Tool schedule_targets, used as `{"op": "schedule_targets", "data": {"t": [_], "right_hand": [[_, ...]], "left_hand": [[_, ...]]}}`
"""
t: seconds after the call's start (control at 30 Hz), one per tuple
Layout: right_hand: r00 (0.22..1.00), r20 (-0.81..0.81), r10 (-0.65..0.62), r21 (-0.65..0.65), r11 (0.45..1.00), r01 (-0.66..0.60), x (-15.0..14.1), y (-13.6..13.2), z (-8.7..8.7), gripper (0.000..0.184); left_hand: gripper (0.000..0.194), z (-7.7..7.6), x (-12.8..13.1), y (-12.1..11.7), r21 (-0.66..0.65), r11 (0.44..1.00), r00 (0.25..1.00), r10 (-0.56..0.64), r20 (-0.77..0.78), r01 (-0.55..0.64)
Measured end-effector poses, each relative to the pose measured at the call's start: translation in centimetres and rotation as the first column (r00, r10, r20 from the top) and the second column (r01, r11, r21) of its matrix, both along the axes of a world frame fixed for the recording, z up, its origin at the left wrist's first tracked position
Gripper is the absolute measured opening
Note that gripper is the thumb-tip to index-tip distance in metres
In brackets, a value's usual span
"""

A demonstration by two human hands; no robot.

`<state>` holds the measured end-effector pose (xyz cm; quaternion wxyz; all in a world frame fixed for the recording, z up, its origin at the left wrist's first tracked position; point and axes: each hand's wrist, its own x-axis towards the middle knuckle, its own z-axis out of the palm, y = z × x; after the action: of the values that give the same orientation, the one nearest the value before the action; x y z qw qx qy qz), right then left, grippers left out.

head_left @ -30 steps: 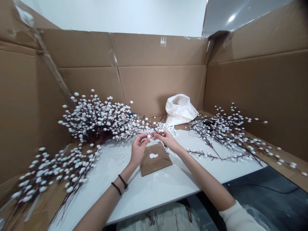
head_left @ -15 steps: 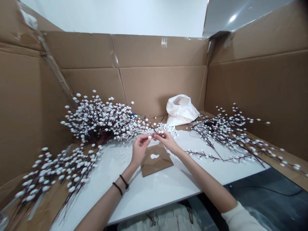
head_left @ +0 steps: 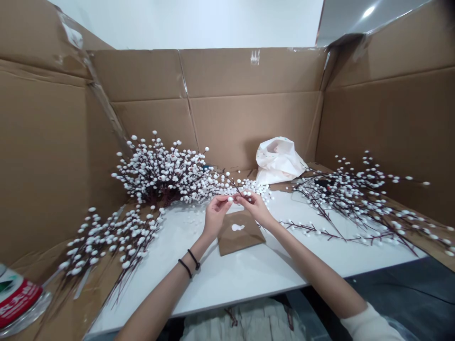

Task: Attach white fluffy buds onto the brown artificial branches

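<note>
My left hand (head_left: 215, 215) pinches a small white ball (head_left: 230, 200) at its fingertips. My right hand (head_left: 256, 207) pinches a thin dark twig with white buds (head_left: 239, 189) that reaches up and left from it. Both hands meet above a brown cardboard piece (head_left: 241, 233) with a white dab on it, lying on the white table (head_left: 249, 274). Two black bands circle my left wrist.
A dense heap of white-budded branches (head_left: 159, 173) lies at the back left, another bundle (head_left: 110, 237) at the near left, and sparser branches (head_left: 355, 199) at the right. A white plastic bag (head_left: 279, 161) sits at the back. Cardboard walls (head_left: 249, 109) surround the table. Loose white balls (head_left: 188, 220) are scattered.
The hands stay together on the twig and ball. The view has turned left, so everything sits further right and a red-and-white object shows at the lower left.
</note>
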<state>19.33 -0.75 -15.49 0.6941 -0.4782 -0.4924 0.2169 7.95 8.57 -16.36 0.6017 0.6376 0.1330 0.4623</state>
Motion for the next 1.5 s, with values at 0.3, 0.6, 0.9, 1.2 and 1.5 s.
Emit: {"op": "schedule_targets", "data": {"t": [0.3,0.6,0.9,1.2,1.5], "right_hand": [[1.0,-0.003,0.01,0.015,1.0,-0.01,0.3,0.4,-0.4,0.026],[0.998,0.058,-0.023,0.028,0.999,0.021,0.4,0.5,-0.6,0.028],[0.977,0.195,-0.089,0.022,0.996,0.087,0.3,0.4,-0.6,0.027],[0.975,0.198,-0.105,0.025,0.995,0.102,0.3,0.6,-0.9,0.025],[0.992,0.121,-0.032,-0.026,0.999,0.036,1.0,1.1,-1.0,0.027]], "left_hand": [[0.026,-0.1,0.1,0.5,-0.002,1.0,0.999,-0.021,-0.025,0.021],[0.025,-0.1,0.0,0.7,0.032,0.998,0.998,-0.046,-0.033,0.047],[0.024,-0.3,0.1,0.9,0.034,0.998,0.998,-0.05,-0.03,0.051],[0.025,-0.3,0.1,0.9,0.054,0.997,0.997,-0.06,-0.054,0.063],[0.03,-0.1,-0.1,0.5,-0.012,0.991,0.988,-0.136,-0.072,0.135]]}}
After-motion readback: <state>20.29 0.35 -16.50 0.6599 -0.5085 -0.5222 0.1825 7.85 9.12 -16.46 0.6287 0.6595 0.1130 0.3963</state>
